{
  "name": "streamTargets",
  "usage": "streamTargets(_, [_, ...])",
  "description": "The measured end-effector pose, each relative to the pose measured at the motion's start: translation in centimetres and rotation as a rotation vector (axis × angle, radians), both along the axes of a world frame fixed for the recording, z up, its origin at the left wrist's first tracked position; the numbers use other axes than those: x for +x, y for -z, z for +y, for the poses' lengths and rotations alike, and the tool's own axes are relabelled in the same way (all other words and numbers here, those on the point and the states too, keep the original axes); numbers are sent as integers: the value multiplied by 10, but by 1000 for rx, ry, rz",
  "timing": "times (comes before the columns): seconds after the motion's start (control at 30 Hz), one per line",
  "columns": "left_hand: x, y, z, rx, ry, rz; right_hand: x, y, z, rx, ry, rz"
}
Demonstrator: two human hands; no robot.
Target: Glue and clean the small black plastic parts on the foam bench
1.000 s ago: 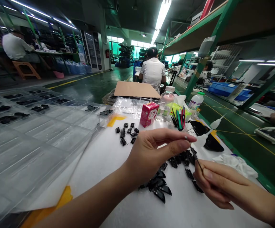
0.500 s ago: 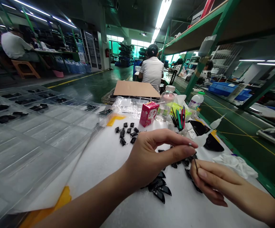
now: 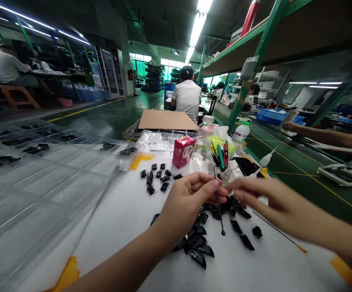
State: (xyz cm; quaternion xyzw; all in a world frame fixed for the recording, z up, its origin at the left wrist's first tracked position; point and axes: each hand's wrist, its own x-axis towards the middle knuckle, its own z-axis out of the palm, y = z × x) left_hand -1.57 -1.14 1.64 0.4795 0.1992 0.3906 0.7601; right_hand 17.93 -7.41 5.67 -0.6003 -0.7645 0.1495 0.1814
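My left hand (image 3: 191, 198) is closed in a pinch on a thin dark stick (image 3: 219, 207). The stick hangs down to a small rounded tip just above the white table (image 3: 127, 211). My right hand (image 3: 258, 200) is smeared by motion. Its fingers reach left and meet the left fingertips at the top of the stick. Small black plastic parts (image 3: 198, 243) lie scattered under and between both hands. A second group of black parts (image 3: 157, 180) sits farther back.
Clear compartment trays (image 3: 42, 170) fill the left side. Behind the hands stand a red carton (image 3: 183, 152), a bottle (image 3: 204, 138), a cup of pens (image 3: 221, 158) and a white squeeze bottle (image 3: 267, 157). A thin rod (image 3: 279, 232) lies at right. Another person's arm (image 3: 325, 136) reaches in far right.
The stick passed from my right hand's pinch into my left hand's pinch and now hangs downward. My right hand rose and swung left. The view shifted slightly.
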Motion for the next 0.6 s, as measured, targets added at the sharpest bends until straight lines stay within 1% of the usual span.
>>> streamTargets(0.03, [0, 1, 2, -19, -21, 17, 10, -9, 13, 71, 93, -50])
streamTargets(0.1, [0, 3, 6, -51, -54, 51, 30, -23, 45, 140, 270, -121])
streamTargets(0.13, [0, 3, 8, -63, -68, 64, 40, -28, 63, 135, 353, -157])
streamTargets(0.17, [0, 4, 9, -72, -78, 75, 48, -30, 81, 91, 417, -188])
streamTargets(0.23, [0, 4, 10, -81, -93, 89, 59, -28, 115, -53, 493, -219])
streamTargets(0.3, [-1, 4, 12, -80, -95, 97, 65, -17, 141, -181, 534, -202])
streamTargets(0.33, [-1, 4, 12, -77, -94, 101, 66, -9, 150, -221, 548, -186])
streamTargets(0.4, [-2, 4, 13, -68, -86, 108, 67, 5, 161, -259, 562, -144])
streamTargets(0.47, [-2, 4, 13, -59, -69, 111, 69, 14, 165, -256, 566, -102])
streamTargets(0.53, [-1, 4, 12, -51, -44, 115, 70, 15, 165, -216, 571, -71])
streamTargets(0.6, [0, 4, 10, -47, -17, 119, 72, 8, 162, -134, 578, -52])
